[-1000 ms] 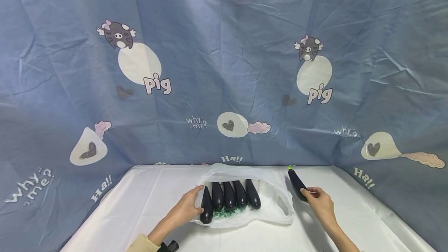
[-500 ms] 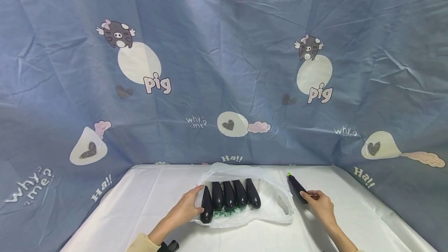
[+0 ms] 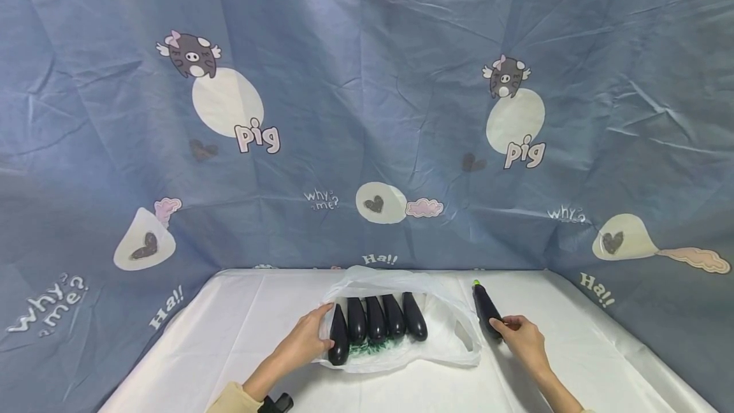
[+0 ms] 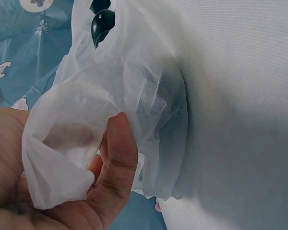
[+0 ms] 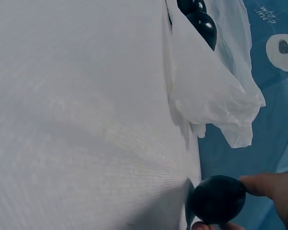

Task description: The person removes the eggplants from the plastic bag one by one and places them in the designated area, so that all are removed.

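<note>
A white plastic bag [image 3: 441, 349] lies spread with its mouth facing up, several dark, glossy eggplants [image 3: 375, 320] side by side in it. At the bag's left edge, my left hand [image 3: 309, 333] holds the thin plastic, the thumb beside the leftmost eggplant [image 3: 338, 340]. The left wrist view shows a fold of the bag [image 4: 62, 158] between that hand's thumb side and curled fingers. To the right of the bag, my right hand [image 3: 522, 336] pinches another eggplant [image 3: 486, 311] by its thick end, its green-tipped end pointing away, close over the table.
A white cloth covers the table [image 3: 275, 311]. Behind it hangs a blue printed curtain [image 3: 367, 113], which also runs along both sides. Green print [image 3: 369, 348] shows on the bag's floor, and a loop handle [image 3: 466, 336] lies at its right side.
The eggplant in my right hand has come slightly nearer and swung a little straighter, the hand shifting slightly with it. My left hand and the bag have stayed in place.
</note>
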Action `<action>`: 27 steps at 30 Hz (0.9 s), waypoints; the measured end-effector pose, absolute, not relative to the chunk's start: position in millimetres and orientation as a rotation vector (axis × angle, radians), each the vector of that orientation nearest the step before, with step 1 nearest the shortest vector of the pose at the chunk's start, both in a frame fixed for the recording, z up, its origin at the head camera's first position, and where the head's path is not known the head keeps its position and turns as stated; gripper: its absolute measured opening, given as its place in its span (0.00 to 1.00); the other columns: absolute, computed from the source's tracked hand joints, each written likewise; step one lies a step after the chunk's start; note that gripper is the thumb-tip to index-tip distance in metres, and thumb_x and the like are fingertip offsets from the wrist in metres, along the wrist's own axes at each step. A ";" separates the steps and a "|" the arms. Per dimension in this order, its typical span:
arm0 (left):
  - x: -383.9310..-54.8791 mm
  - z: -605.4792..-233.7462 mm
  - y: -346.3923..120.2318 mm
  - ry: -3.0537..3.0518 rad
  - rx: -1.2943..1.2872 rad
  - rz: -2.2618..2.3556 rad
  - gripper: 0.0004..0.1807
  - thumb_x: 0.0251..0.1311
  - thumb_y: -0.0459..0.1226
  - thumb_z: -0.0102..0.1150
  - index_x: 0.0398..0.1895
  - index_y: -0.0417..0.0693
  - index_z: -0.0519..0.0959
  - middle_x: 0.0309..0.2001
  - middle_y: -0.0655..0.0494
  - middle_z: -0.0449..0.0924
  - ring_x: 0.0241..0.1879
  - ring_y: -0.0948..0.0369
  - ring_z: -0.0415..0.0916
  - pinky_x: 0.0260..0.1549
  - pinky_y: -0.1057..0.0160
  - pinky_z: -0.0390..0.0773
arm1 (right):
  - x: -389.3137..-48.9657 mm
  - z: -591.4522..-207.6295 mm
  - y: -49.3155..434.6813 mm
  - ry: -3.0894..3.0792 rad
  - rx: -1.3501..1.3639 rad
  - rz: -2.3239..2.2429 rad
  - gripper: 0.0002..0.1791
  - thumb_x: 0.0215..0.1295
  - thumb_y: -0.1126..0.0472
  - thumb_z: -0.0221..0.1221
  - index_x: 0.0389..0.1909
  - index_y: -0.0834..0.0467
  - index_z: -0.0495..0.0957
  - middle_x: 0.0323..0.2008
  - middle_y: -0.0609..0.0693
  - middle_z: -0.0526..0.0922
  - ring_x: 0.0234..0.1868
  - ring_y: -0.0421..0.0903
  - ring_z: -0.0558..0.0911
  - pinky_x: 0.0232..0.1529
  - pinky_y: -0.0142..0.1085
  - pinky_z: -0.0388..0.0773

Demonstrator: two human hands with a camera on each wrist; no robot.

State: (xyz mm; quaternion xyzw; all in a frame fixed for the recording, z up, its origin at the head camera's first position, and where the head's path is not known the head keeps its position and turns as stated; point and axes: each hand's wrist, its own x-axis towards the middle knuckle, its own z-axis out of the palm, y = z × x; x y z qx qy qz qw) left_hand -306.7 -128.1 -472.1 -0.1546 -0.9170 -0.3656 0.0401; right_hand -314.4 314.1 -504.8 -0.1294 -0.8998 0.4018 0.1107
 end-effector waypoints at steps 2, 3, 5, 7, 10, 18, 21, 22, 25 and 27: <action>-307.0 -471.8 -128.0 -2.811 -0.470 -1.118 0.41 0.41 0.27 0.70 0.64 0.30 0.66 0.61 0.26 0.68 0.62 0.32 0.65 0.59 0.34 0.67 | -314.5 -505.1 314.2 -2.658 -0.385 1.176 0.33 0.59 0.44 0.61 0.49 0.72 0.75 0.38 0.63 0.82 0.38 0.54 0.81 0.33 0.41 0.77; -306.9 -471.6 -127.9 -2.810 -0.470 -1.118 0.41 0.41 0.27 0.70 0.64 0.30 0.66 0.61 0.26 0.68 0.62 0.32 0.65 0.59 0.33 0.67 | -314.6 -505.2 314.3 -2.664 -0.386 1.176 0.33 0.59 0.44 0.61 0.49 0.72 0.75 0.38 0.63 0.82 0.38 0.54 0.81 0.33 0.40 0.77; -307.1 -471.5 -127.7 -2.813 -0.466 -1.116 0.41 0.41 0.27 0.70 0.64 0.30 0.66 0.61 0.26 0.68 0.62 0.32 0.65 0.59 0.34 0.67 | -314.7 -505.3 314.3 -2.675 -0.385 1.173 0.34 0.59 0.44 0.61 0.50 0.72 0.75 0.38 0.63 0.82 0.39 0.55 0.81 0.33 0.40 0.77; -307.0 -471.4 -127.5 -2.816 -0.463 -1.116 0.41 0.41 0.27 0.70 0.64 0.30 0.66 0.62 0.27 0.68 0.63 0.32 0.65 0.59 0.34 0.67 | -314.6 -505.4 314.2 -2.675 -0.383 1.166 0.34 0.60 0.44 0.60 0.51 0.73 0.74 0.39 0.64 0.82 0.40 0.56 0.81 0.35 0.42 0.77; -306.3 -470.9 -127.1 -2.824 -0.456 -1.122 0.41 0.42 0.27 0.70 0.65 0.31 0.66 0.62 0.27 0.68 0.63 0.32 0.64 0.59 0.34 0.66 | -313.7 -505.4 314.1 -2.671 -0.373 1.164 0.34 0.61 0.45 0.60 0.52 0.73 0.74 0.40 0.66 0.82 0.41 0.58 0.81 0.38 0.46 0.79; -305.9 -470.7 -127.1 -2.825 -0.442 -1.120 0.42 0.42 0.28 0.69 0.65 0.31 0.65 0.63 0.27 0.67 0.63 0.33 0.64 0.60 0.34 0.66 | -314.3 -506.0 313.2 -2.658 -0.389 1.150 0.35 0.61 0.45 0.60 0.53 0.73 0.73 0.42 0.68 0.82 0.44 0.61 0.81 0.42 0.52 0.78; -306.3 -471.4 -127.1 -2.819 -0.441 -1.104 0.42 0.41 0.27 0.69 0.65 0.31 0.65 0.62 0.27 0.67 0.63 0.33 0.65 0.60 0.35 0.66 | -314.4 -506.6 313.2 -2.652 -0.389 1.155 0.34 0.60 0.45 0.60 0.53 0.72 0.74 0.41 0.67 0.82 0.43 0.60 0.81 0.42 0.50 0.78; -306.5 -471.6 -127.2 -2.815 -0.445 -1.100 0.42 0.41 0.27 0.69 0.65 0.30 0.66 0.62 0.27 0.68 0.63 0.33 0.65 0.60 0.35 0.66 | -314.6 -506.7 313.3 -2.650 -0.389 1.156 0.34 0.60 0.45 0.60 0.52 0.72 0.74 0.40 0.66 0.82 0.43 0.60 0.82 0.41 0.49 0.78; -306.8 -471.4 -127.4 -2.812 -0.448 -1.089 0.41 0.41 0.27 0.69 0.64 0.30 0.66 0.62 0.27 0.68 0.62 0.33 0.65 0.60 0.35 0.66 | -314.6 -507.0 313.5 -2.653 -0.387 1.154 0.33 0.60 0.44 0.61 0.51 0.71 0.75 0.39 0.65 0.83 0.42 0.58 0.82 0.38 0.46 0.78; -306.9 -471.1 -127.6 -2.809 -0.451 -1.088 0.41 0.41 0.27 0.69 0.64 0.30 0.66 0.62 0.27 0.68 0.62 0.33 0.65 0.60 0.35 0.66 | -314.7 -507.1 313.7 -2.659 -0.388 1.154 0.34 0.60 0.44 0.61 0.51 0.71 0.75 0.40 0.64 0.83 0.42 0.57 0.82 0.38 0.45 0.78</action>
